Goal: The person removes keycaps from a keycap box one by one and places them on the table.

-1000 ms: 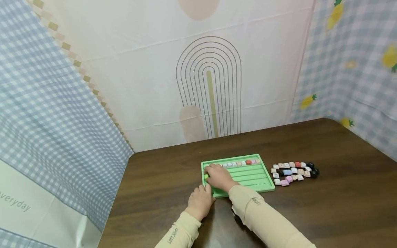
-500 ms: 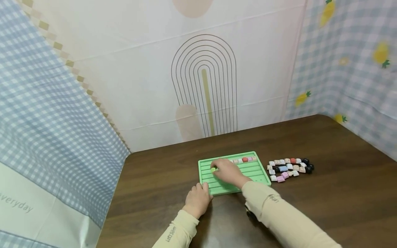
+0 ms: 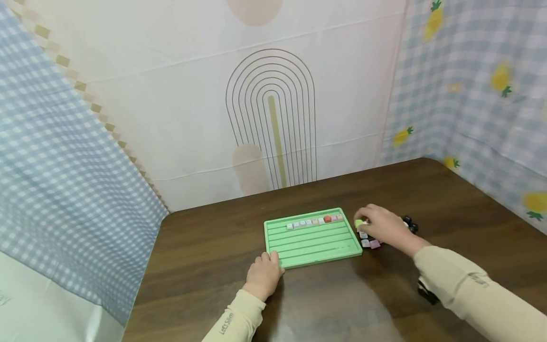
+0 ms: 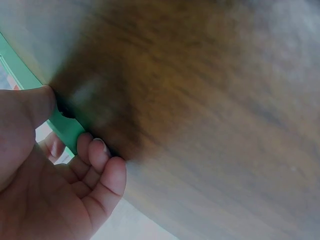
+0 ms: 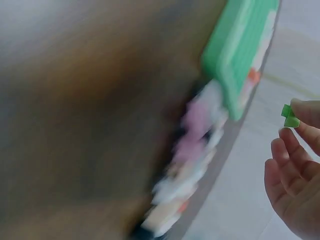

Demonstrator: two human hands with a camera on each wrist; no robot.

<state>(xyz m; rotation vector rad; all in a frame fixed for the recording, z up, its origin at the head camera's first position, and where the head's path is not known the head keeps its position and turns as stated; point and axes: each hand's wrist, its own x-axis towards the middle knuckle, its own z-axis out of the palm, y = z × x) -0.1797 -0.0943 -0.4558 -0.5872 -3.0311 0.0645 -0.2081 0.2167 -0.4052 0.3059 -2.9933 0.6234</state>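
My left hand [image 3: 262, 275] grips the near left corner of a green ridged tray [image 3: 307, 245]. In the left wrist view the thumb lies on the tray's edge [image 4: 62, 131] and the fingers curl at its corner. My right hand [image 3: 384, 228] pinches a small bright green keycap [image 5: 291, 120] between thumb and index finger, above the left end of a group of loose keycaps [image 3: 374, 244]. That hand covers much of the group. A row of keycaps [image 3: 315, 222], mostly pale with one red, sits in the tray's far groove.
The brown wooden table [image 3: 213, 247] carries the tray and the loose keycaps. Black keycaps [image 3: 410, 223] lie at the group's right end. A patterned cloth [image 3: 192, 118] hangs behind the table's far edge.
My right hand has carried the green keycap from the tray's left side rightward to the loose keycaps. The left hand keeps to the tray's near left corner. The head view has shifted slightly.
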